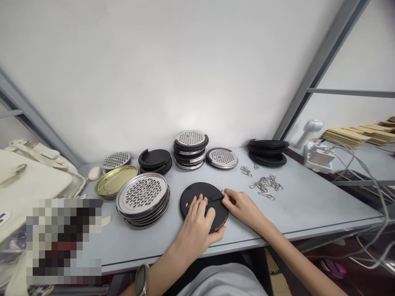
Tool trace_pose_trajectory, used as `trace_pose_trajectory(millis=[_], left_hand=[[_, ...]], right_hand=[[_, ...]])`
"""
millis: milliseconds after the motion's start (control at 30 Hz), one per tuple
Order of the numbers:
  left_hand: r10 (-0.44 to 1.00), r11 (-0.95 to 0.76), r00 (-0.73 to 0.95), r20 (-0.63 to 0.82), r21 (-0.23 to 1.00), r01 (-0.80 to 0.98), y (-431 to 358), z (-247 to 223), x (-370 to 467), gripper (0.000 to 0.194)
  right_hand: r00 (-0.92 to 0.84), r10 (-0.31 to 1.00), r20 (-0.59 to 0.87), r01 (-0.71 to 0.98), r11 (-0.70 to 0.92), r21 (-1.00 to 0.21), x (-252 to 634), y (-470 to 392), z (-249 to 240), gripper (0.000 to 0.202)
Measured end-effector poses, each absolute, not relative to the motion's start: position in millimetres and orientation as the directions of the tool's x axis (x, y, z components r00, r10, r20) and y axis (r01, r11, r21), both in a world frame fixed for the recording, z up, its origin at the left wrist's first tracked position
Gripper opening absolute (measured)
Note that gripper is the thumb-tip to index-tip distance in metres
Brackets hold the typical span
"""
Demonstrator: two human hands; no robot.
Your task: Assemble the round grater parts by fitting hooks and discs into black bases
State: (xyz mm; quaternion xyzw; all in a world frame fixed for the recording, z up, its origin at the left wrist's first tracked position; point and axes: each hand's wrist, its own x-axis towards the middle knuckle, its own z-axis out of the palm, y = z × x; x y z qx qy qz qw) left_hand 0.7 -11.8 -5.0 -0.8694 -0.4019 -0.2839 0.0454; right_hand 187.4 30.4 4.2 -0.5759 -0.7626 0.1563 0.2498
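Left hand (197, 224) across a black disc (197, 190), right hand (239, 207) pinching at its rim

The right thumb and forefinger are drawn together at the disc's right rim, on a small metal clip (222, 192) that barely shows past the fingertips. The left hand lies over the top, fingers bent and slightly parted, thumb stretched out by the near right rim; whether it also grips underneath cannot be told. A wristwatch (142, 279) circles the left wrist.

The disc lies flat on the grey table (296, 222), near its front edge. A dark line crosses its top, and a small white-and-red mark shows beside the left fingers.

To its right is a loose pile of bent-wire clips (267, 183). To its left stands a stack of round metal grater plates (143, 193), with a gold-coloured round plate (115, 181) just behind.

Along the wall, from left to right, are black round holders (156, 158), a stack of graters in black rims (190, 138), a single black-rimmed grater (222, 158) and more black round pieces (268, 158).

Farther out are cream-coloured bags (31, 172) at left and, at right, flat wooden pieces (348, 135) beyond a white handheld device (309, 131).
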Motion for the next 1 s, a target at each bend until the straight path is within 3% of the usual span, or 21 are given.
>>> trace_pose_trajectory(millis=[667, 1000], left_hand=[[0.68, -0.668, 0.53, 0.507, 0.129, 0.733, -11.9, -3.8, 0.2, 0.025], [0.676, -0.675, 0.533, 0.509, 0.137, 0.725, -12.1, -3.7, 0.0, 0.025]], right_hand=[[-0.214, 0.954, 0.21, 0.779, 0.296, -0.553, 189.4, 28.6, 3.2, 0.027], [-0.237, 0.945, 0.226, 0.692, 0.327, -0.643, 186.2, 24.1, 2.3, 0.029]])
